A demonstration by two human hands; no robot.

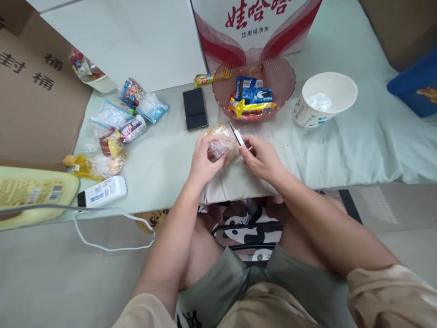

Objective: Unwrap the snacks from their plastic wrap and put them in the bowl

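Near the front edge of the covered surface, my left hand grips a crinkled clear plastic package with something yellowish inside. My right hand is closed around a small white-handled knife, its thin dark blade angled up and to the left over the package's right side. Just beyond the hands stands a pink glass bowl with blue and yellow snack packets in it. A black phone lies behind my left hand. What exactly the package contains is unclear through the shiny plastic.
A white paper cup with clear plastic inside stands to the right. Several snack packets lie at the left, near a white power bank and its cable. A white-and-red carton stands behind the bowl. A yellow bottle lies front left.
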